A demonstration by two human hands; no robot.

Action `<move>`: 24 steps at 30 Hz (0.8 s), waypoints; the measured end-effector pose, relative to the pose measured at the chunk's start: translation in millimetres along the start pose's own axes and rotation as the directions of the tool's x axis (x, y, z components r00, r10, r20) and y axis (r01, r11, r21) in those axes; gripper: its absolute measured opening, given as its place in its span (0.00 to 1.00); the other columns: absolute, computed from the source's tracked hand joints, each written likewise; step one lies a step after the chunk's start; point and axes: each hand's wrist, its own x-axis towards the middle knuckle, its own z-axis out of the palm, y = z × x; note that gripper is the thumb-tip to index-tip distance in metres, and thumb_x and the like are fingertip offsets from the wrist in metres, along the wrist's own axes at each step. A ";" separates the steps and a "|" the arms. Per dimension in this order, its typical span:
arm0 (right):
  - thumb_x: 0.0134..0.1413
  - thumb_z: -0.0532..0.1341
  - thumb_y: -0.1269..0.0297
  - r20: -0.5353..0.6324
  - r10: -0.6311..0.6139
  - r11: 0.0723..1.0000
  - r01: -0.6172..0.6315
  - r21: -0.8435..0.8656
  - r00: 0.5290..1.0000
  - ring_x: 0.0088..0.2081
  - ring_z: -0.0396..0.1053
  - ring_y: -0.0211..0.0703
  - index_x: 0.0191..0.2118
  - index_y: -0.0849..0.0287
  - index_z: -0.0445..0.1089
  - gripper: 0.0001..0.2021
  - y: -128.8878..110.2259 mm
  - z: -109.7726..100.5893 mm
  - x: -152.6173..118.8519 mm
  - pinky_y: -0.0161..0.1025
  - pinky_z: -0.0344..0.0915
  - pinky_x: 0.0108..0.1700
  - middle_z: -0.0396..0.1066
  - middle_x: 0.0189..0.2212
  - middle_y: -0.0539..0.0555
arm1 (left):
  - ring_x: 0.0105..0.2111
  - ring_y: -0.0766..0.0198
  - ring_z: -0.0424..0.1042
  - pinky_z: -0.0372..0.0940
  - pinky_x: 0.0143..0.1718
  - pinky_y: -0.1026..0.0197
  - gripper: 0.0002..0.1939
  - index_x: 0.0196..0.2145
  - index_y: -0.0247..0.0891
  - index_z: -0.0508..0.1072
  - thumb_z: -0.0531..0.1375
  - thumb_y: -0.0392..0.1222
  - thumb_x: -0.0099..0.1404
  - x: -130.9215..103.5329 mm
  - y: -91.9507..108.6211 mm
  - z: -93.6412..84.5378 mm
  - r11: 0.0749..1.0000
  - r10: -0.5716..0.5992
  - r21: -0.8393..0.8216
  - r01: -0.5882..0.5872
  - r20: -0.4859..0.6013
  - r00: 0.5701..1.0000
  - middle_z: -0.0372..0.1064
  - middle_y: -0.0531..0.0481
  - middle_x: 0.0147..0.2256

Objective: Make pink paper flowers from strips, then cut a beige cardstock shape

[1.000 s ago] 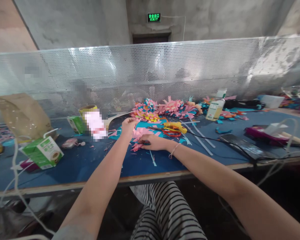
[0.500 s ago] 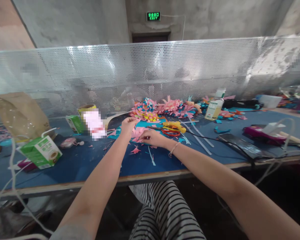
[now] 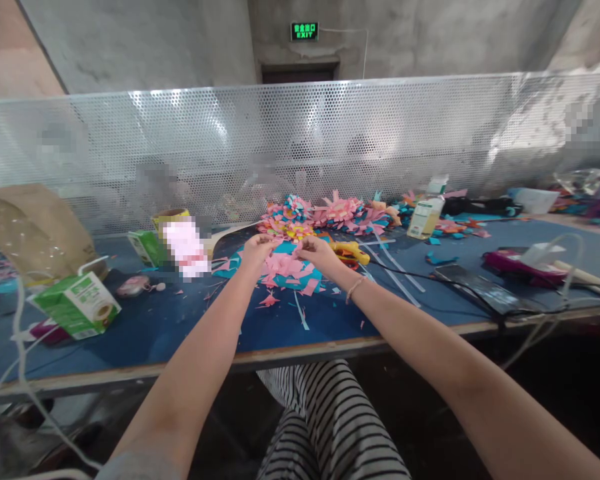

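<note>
My left hand [image 3: 260,250] is closed in a pinch over the back left of a pile of pink cut paper pieces [image 3: 284,267]; what is between its fingertips is too small to make out. My right hand [image 3: 320,253] pinches a small pink paper piece [image 3: 298,249] just above the pile's right side. Under the pile lies a blue sheet [image 3: 300,281]. Yellow-handled scissors [image 3: 351,253] rest beside my right hand, partly hidden by it. Behind both hands stand fluffy bunches of pink, blue and yellow paper [image 3: 340,212].
To the left are a green drink carton [image 3: 80,307] with a straw, a brown paper bag [image 3: 45,230] and a lit phone [image 3: 185,247]. At right stand a bottle [image 3: 427,213] and a dark phone [image 3: 483,290] with cables. A perforated metal screen [image 3: 220,147] closes the back.
My right hand has risen from the front of the pink pile to its back right, nearer my left hand, uncovering the pile and blue sheet. My left hand stays nearly in place.
</note>
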 end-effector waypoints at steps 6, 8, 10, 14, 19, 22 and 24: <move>0.32 0.66 0.63 -0.109 0.085 0.949 -0.047 0.312 0.990 0.28 0.70 0.34 0.31 0.58 0.60 0.17 -5.3 -5.8 0.4 0.40 0.69 0.39 0.65 0.26 0.43 | 0.18 0.72 0.60 0.55 0.20 0.66 0.11 0.19 0.35 0.67 0.66 0.32 0.36 -4.3 1.5 4.6 1.000 -0.013 -0.005 0.013 0.052 0.999 0.63 0.56 0.18; 0.32 0.66 0.62 -0.101 0.087 0.953 -0.053 0.298 0.991 0.27 0.69 0.34 0.29 0.58 0.61 0.15 -5.9 -6.5 0.6 0.39 0.69 0.38 0.65 0.25 0.44 | 0.18 0.72 0.60 0.55 0.21 0.66 0.11 0.19 0.36 0.68 0.66 0.33 0.37 -4.6 0.6 5.4 1.000 -0.001 -0.007 0.001 0.076 0.997 0.62 0.56 0.17; 0.31 0.66 0.61 -0.103 0.087 0.968 -0.060 0.243 0.991 0.26 0.68 0.34 0.26 0.59 0.62 0.14 -5.3 -7.3 1.5 0.37 0.68 0.35 0.66 0.22 0.44 | 0.18 0.72 0.60 0.56 0.21 0.66 0.11 0.19 0.36 0.68 0.66 0.34 0.37 -4.2 -0.8 5.8 1.000 0.013 -0.005 -0.012 0.100 0.995 0.62 0.56 0.17; 0.32 0.65 0.62 -0.126 0.081 0.988 -0.062 0.144 0.989 0.24 0.66 0.34 0.24 0.60 0.63 0.12 -3.3 -8.2 2.9 0.35 0.66 0.31 0.67 0.20 0.46 | 0.19 0.71 0.61 0.55 0.21 0.66 0.11 0.20 0.36 0.68 0.66 0.34 0.37 -3.9 -3.1 7.5 0.999 0.035 0.015 -0.037 0.125 0.992 0.62 0.56 0.18; 0.35 0.65 0.61 -0.124 0.057 0.994 -0.044 0.104 0.991 0.25 0.69 0.37 0.23 0.60 0.63 0.11 -3.5 -6.8 0.9 0.37 0.67 0.33 0.66 0.19 0.46 | 0.21 0.70 0.63 0.55 0.22 0.66 0.11 0.21 0.36 0.67 0.65 0.34 0.38 -9.4 -2.0 11.3 1.000 0.021 -0.006 -0.021 0.135 0.991 0.63 0.55 0.19; 0.36 0.65 0.59 -0.106 0.051 0.997 -0.045 0.061 0.993 0.27 0.70 0.39 0.23 0.59 0.63 0.12 -4.8 -5.7 -0.8 0.39 0.68 0.34 0.66 0.19 0.47 | 0.21 0.70 0.63 0.56 0.23 0.65 0.11 0.21 0.35 0.67 0.66 0.35 0.38 -12.0 -1.6 12.4 0.999 0.036 -0.013 -0.034 0.158 0.987 0.63 0.55 0.20; 0.37 0.65 0.57 -0.085 0.050 0.998 -0.046 0.050 0.995 0.28 0.71 0.40 0.23 0.59 0.63 0.13 -5.8 -5.0 -1.5 0.39 0.69 0.35 0.66 0.20 0.47 | 0.21 0.71 0.62 0.56 0.23 0.66 0.11 0.21 0.35 0.67 0.66 0.36 0.39 -12.2 -2.1 12.5 0.999 0.041 -0.010 -0.040 0.171 0.984 0.63 0.55 0.20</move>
